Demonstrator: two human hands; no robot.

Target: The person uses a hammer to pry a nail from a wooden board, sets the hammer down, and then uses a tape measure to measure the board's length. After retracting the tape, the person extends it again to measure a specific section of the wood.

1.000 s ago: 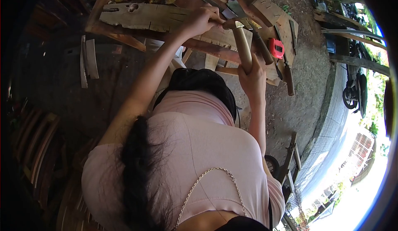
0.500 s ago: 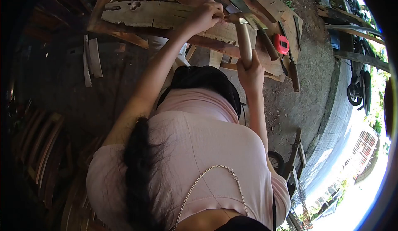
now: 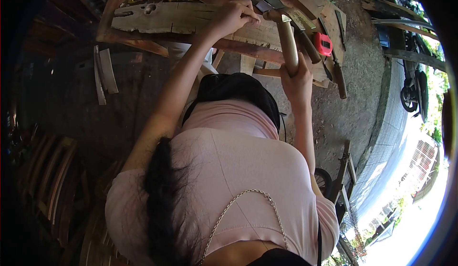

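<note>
My right hand [image 3: 296,82] is wrapped round the pale handle of a hammer [image 3: 288,44], whose brown head points up and toward the left. My left hand [image 3: 236,18] is over a rough wooden plank [image 3: 167,18], its fingers curled with thumb and fingertips together. Whatever those fingers may pinch is too small to make out. A small gap separates the left fingertips from the hammer head. The plank lies along the wooden workbench [image 3: 191,41], with cracks and a knot hole toward its left end.
To the right on the bench lie a red tape measure [image 3: 323,43], a wood-handled tool [image 3: 307,46], a long tool with a wooden handle [image 3: 339,80] and a wooden block [image 3: 305,0]. Two wood strips [image 3: 108,70] stand at left. A motorcycle [image 3: 415,92] is far right.
The hammer and my right hand have shifted right, opening a gap between the hammer head and my left fingertips. My left hand stays over the plank, and the view has shifted slightly.
</note>
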